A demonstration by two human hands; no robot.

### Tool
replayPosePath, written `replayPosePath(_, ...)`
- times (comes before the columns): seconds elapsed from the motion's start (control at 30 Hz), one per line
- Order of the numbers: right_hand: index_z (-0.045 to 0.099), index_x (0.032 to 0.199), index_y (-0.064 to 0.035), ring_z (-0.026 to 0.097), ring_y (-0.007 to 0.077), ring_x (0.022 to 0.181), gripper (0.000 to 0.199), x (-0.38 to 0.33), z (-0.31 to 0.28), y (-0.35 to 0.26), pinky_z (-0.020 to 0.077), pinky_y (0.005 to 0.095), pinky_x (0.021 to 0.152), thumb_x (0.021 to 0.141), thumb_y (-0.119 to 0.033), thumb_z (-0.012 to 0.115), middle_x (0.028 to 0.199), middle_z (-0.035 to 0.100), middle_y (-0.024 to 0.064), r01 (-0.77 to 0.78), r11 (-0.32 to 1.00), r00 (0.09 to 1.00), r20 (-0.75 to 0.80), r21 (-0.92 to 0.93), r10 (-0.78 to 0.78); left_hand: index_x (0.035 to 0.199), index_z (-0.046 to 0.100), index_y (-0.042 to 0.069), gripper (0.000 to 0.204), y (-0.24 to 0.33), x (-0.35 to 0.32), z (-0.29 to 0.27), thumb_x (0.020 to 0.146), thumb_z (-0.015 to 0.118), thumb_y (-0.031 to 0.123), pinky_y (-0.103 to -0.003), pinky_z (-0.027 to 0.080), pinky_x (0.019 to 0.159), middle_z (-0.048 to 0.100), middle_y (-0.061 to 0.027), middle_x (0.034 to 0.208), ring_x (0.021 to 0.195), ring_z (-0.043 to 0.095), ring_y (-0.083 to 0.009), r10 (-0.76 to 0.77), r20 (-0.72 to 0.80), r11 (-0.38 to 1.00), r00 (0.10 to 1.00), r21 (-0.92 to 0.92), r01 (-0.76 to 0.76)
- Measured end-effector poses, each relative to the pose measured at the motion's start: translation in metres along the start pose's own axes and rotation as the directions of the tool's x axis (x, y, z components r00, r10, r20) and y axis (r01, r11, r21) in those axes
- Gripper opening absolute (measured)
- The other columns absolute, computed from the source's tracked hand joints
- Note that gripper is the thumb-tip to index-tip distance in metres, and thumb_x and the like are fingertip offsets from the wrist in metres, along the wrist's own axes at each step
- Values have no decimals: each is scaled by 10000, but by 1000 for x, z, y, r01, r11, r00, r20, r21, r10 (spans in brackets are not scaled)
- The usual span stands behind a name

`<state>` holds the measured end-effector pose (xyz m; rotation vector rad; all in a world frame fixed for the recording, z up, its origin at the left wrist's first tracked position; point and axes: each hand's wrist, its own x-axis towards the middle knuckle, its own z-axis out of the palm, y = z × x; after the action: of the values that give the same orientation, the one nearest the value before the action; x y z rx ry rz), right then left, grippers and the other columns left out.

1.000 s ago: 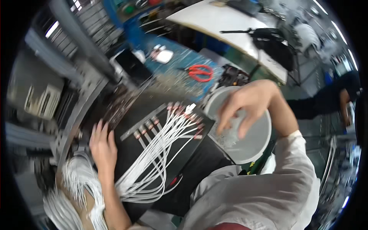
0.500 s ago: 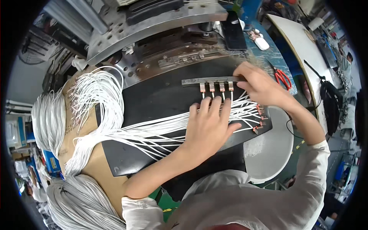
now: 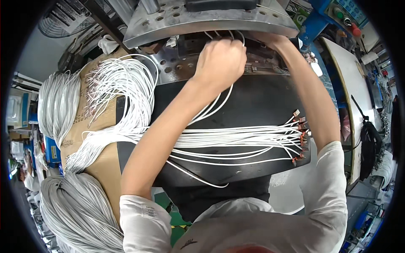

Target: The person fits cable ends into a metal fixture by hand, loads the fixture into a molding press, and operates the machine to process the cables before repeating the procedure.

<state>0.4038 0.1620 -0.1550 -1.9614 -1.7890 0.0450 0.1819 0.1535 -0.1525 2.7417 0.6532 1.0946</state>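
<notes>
My left hand (image 3: 222, 63) is closed round several white cables (image 3: 223, 96), just in front of the press's upper plate (image 3: 211, 28). The cable ends bend up past my knuckles and run beneath that plate, where their tips are hidden. My right hand (image 3: 266, 38) reaches under the same plate, its fingers out of sight. Below my hands, a bundle of white cables (image 3: 236, 138) lies across the black board (image 3: 261, 99). Their small metal connectors (image 3: 301, 135) with orange-red parts gather at the board's right end.
Grey-white cable coils (image 3: 80, 206) and a looped bunch of white cables (image 3: 133, 86) sit on cardboard (image 3: 105, 162) to the left. Beyond the board is the press's perforated metal base (image 3: 179, 69). A pale round container (image 3: 289, 194) stands below the board's right end.
Both hands have moved away from me, off the board to the press. The left now carries several cables with it; the metal strip and the connectors set along it have left the board.
</notes>
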Motion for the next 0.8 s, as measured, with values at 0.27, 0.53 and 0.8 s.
replayPosePath(0.27,663,1097,-145,637,172,947,264,17,1,29,511,388,780,984,-337,521,1072,673,2,380,540,829,17,-751,-559,651,676,27,248,-34,-5,5,807,629,214,-428,556,560,662,-161,647,551,651,-330,-110,84,985,990,144,97)
replayPosePath(0.53,675,1158,-89,646,211,956,306,40,45,49,525,377,826,971,-322,616,1052,697,58,464,791,767,-267,-398,-584,927,727,44,342,-36,-8,3,862,638,367,-502,545,761,689,-183,943,915,667,-364,-135,-1,980,991,147,134)
replayPosePath(0.8,670,1139,-24,639,200,933,233,12,36,23,530,330,834,940,-144,684,1031,700,95,286,916,957,-133,282,-258,1325,615,95,619,-43,-19,-1,913,551,553,-711,346,940,512,-158,1419,1360,417,-354,-279,-95,892,956,343,294)
